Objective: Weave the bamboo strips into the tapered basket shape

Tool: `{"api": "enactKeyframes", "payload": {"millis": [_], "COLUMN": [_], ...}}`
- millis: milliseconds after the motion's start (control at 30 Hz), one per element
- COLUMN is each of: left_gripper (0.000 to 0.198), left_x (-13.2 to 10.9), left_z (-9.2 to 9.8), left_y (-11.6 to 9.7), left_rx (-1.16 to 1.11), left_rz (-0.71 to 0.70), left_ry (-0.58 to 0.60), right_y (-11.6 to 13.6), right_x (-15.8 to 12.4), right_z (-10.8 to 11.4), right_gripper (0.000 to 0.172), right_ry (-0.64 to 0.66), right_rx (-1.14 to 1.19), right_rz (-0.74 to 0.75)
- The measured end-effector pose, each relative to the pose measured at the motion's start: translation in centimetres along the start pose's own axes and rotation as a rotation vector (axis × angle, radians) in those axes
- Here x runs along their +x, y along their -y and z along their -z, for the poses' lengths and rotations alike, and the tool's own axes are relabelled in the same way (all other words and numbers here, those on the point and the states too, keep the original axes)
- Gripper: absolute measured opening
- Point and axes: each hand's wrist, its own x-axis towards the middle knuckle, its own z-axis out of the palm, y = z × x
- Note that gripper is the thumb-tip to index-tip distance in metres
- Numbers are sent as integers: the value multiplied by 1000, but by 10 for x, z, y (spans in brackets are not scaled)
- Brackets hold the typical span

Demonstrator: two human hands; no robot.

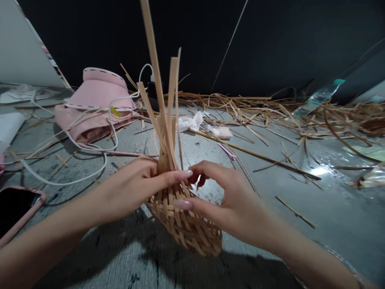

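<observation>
A partly woven basket [192, 230] of flat tan strips tilts over the grey surface in front of me, its long loose strips [159, 80] standing up from the top. My left hand [141, 180] is closed round the gathered base of these strips, with the thumb laid across their front. On the other side, my right hand [216, 188] grips the weave near its upper edge, thumb in front and fingertips behind. The far side of the basket and most of my left fingers are hidden.
A pink sun visor [99, 90] with a white cable [70, 182] lies at the left, near a phone [19, 208]. Crumpled tissue [189, 121] and a thin rod [255, 154] lie behind the basket. Strip scraps [240, 106] and a plastic bottle [319, 98] line the dark wall.
</observation>
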Motion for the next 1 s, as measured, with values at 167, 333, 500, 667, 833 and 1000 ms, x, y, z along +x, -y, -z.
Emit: {"api": "enactKeyframes", "payload": {"millis": [167, 333, 500, 667, 833, 1000], "left_gripper": [34, 39, 37, 36, 42, 39], "left_x": [2, 4, 6, 6, 6, 6], "left_z": [-1, -3, -5, -6, -9, -11], "left_y": [-1, 3, 9, 10, 6, 4], "left_rx": [40, 73, 3, -1, -186, -240], "left_rz": [-36, -106, -81, -81, 47, 74], "left_ry": [-14, 8, -3, 14, 23, 53], "right_y": [-3, -8, -9, -5, -9, -13], "right_x": [7, 7, 4, -2, -5, -3], "right_z": [-4, -6, -15, -19, -19, -19], "right_gripper": [17, 29, 31, 26, 22, 18], "right_ry": [140, 215, 149, 33, -83, -38], "right_rx": [274, 373, 480, 496, 474, 582], "right_rz": [-280, -398, -498, -374, -325, -309]}}
